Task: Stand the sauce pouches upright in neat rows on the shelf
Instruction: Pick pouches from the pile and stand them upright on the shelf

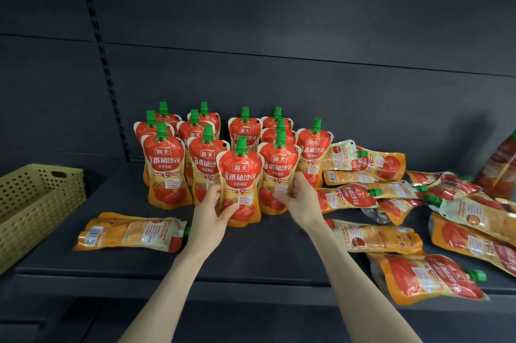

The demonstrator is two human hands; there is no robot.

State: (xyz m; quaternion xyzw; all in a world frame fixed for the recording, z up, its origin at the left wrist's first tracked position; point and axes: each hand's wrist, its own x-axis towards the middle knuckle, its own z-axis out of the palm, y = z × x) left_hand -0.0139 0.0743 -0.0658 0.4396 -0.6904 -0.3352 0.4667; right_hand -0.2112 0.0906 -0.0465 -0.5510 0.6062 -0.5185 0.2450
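Left hand around front pouch

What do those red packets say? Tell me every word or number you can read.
"海天": logo on the held pouch in the left hand, and on the standing pouches.
"番茄沙司": big white letters below it.
"非转基因": small line under that.
Fine print and the lying pouch's barcode: too small to read.
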